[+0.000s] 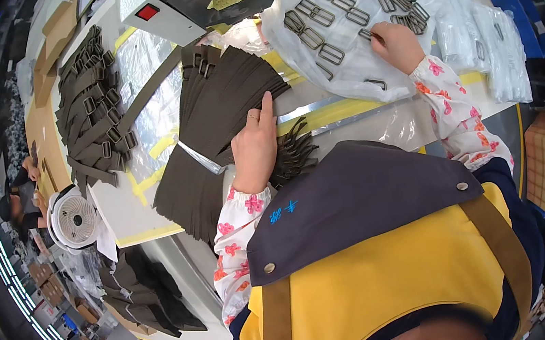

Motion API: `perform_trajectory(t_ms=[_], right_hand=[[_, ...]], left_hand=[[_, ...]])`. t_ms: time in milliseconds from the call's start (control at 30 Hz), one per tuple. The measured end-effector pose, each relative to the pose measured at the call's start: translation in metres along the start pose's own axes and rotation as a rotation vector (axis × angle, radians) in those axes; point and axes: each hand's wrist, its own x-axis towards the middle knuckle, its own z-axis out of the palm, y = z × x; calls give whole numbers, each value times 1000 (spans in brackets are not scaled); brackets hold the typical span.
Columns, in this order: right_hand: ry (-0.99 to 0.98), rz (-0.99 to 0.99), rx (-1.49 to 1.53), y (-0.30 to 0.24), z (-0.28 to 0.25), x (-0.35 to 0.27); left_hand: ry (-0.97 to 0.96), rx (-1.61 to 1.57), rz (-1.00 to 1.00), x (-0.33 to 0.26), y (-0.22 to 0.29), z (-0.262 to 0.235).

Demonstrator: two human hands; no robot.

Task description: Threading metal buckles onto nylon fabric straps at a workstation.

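Note:
A fanned bundle of dark brown webbing straps [211, 119], bound at its middle with a silvery band, lies in front of me. On its right edge rests my left hand [255, 146], index finger stretched out and nothing visibly gripped. My right hand [398, 48] is over a white plastic bag [360, 79] strewn with rectangular metal buckles [342, 1]. Its fingertips pinch one metal buckle [365, 34], partly hidden by the fingers. Shorter dark strap ends [294, 150] show beside my left wrist.
Straps with buckles fitted [93, 118] are piled at the left. A boxy machine [162, 9] with a red switch stands at the back. A white fan [77, 220] is at the table's left edge, with another person [22, 196] beyond it. Clear bags [501, 50] lie right.

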Motion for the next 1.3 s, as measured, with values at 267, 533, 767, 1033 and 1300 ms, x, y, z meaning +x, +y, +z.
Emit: perform_trajectory(t_ms=[267, 533, 767, 1033, 1300], right_hand=[[-247, 544, 1435, -10, -18, -6], [-332, 340, 1414, -80, -8, -5], [-468, 442, 1736, -149, 3, 8], [-597, 408, 1625, -174, 24, 10], [-564, 216, 1391, -183, 16, 20]], left_hand=[[8, 89, 47, -3, 0, 3], [210, -75, 139, 19, -11, 5], [139, -715, -252, 5, -20, -13], [158, -963, -296, 4, -23, -15], [202, -542, 38, 2, -26, -31]])
